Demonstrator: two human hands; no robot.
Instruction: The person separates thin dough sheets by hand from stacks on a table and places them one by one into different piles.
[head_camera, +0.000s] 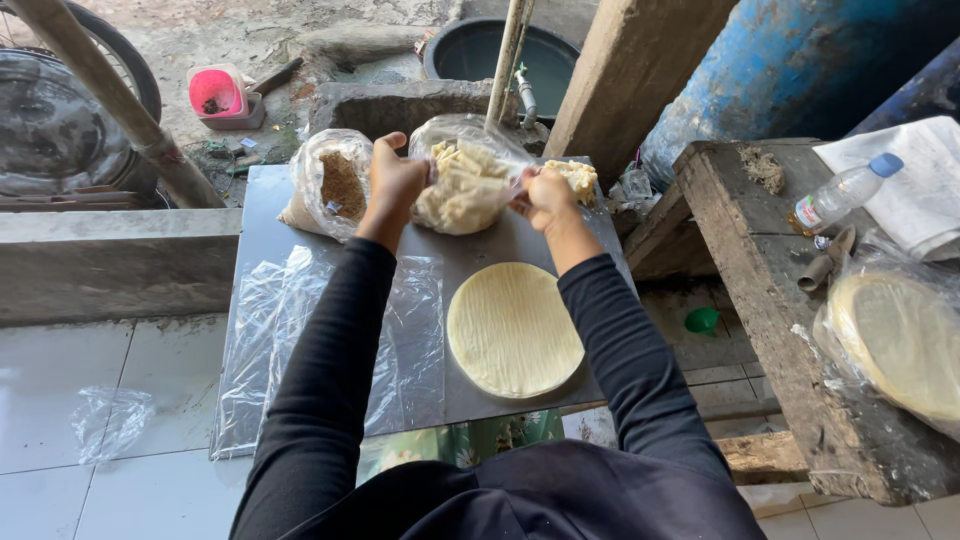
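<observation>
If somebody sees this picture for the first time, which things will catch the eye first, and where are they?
First, the two hands at the far end of the grey board: the left hand and the right hand grip a clear bag of pale strips. Nearer on the board lies a round pale flat sheet, with clear plastic film spread to its left. Beyond, a pink container stands on the ground.

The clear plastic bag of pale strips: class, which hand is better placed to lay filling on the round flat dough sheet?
Probably the right hand: it already holds a clump of pale strips and is above the dough sheet. The left hand grips the bag.
</observation>
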